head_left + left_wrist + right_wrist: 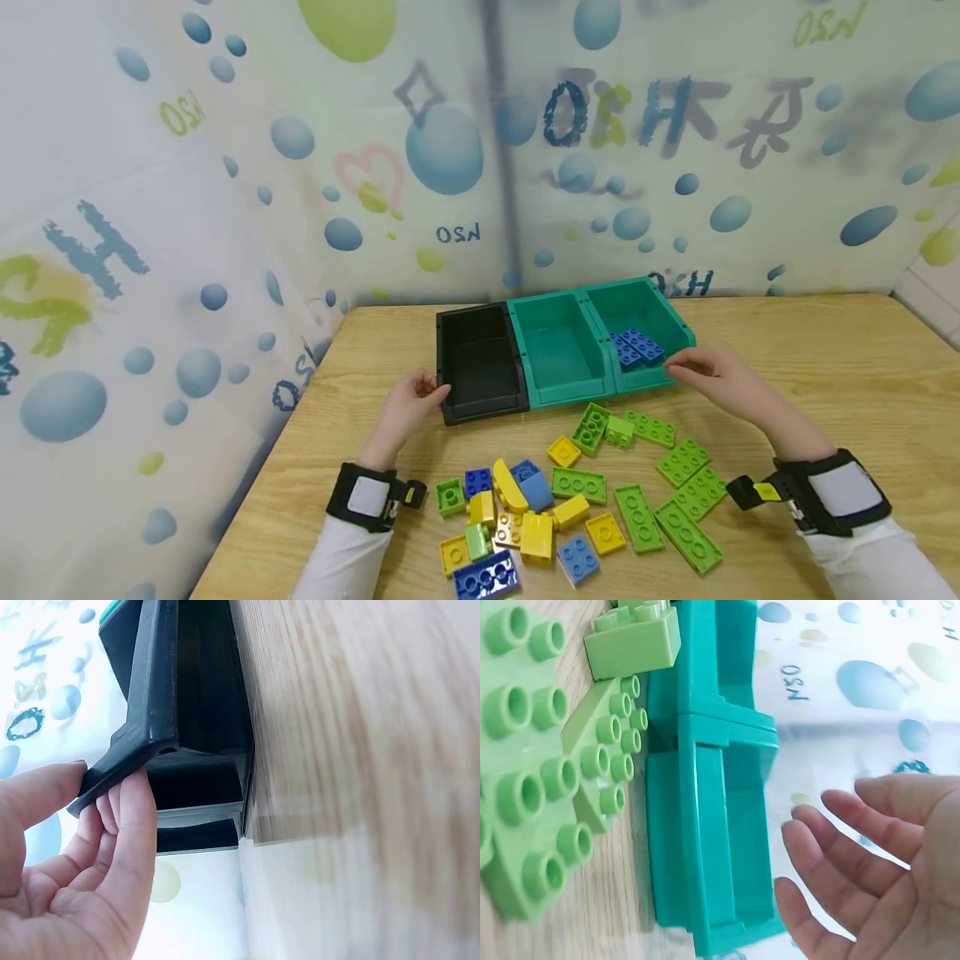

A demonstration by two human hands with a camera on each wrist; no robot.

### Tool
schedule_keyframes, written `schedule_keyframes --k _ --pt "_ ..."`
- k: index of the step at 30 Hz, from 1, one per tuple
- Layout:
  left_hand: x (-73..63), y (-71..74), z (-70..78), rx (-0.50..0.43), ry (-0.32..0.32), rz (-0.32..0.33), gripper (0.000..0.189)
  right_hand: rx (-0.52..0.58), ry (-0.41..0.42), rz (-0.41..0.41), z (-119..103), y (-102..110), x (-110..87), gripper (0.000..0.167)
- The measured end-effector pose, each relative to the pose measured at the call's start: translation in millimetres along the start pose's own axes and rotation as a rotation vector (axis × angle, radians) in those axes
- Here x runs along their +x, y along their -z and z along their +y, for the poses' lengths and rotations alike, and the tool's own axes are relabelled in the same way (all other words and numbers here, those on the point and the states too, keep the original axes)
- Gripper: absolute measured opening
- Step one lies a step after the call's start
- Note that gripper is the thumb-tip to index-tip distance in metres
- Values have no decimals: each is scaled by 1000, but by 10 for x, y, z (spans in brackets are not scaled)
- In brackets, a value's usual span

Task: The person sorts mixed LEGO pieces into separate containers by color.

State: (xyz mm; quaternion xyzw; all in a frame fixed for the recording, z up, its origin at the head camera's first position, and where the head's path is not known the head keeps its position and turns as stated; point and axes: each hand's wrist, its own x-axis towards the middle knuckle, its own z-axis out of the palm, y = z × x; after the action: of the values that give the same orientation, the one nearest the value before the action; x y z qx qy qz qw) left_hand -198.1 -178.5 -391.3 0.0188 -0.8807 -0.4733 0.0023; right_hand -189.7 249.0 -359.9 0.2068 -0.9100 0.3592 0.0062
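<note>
My left hand (408,408) pinches the front left corner of the black bin (480,410), thumb on the rim and fingers curled beneath it, as the left wrist view shows. At the front right corner of the right teal bin (678,321) hovers my right hand (716,379). In the right wrist view its fingers (832,859) are relaxed and slightly spread, with nothing in them. Inside that bin lie blue bricks (636,346). The middle teal bin (566,392) has nothing in it and stands between the other two.
In front of the bins lie green bricks (639,518), yellow bricks (537,536) and several blue bricks (486,575) on the wooden table (810,358). A patterned curtain (450,167) hangs behind the table and on its left.
</note>
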Motion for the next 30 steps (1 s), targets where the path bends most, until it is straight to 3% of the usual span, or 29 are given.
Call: schedule_keyframes --k 11,20,30 --pt "-12 3 39 -6 -6 -6 16 23 -58 25 73 90 -271 28" --pt "-10 -1 23 -2 6 1 15 -26 -53 -5 119 45 -313 26" --pt "0 -1 15 -22 9 -5 15 -29 -74 -58 146 -148 -255 26"
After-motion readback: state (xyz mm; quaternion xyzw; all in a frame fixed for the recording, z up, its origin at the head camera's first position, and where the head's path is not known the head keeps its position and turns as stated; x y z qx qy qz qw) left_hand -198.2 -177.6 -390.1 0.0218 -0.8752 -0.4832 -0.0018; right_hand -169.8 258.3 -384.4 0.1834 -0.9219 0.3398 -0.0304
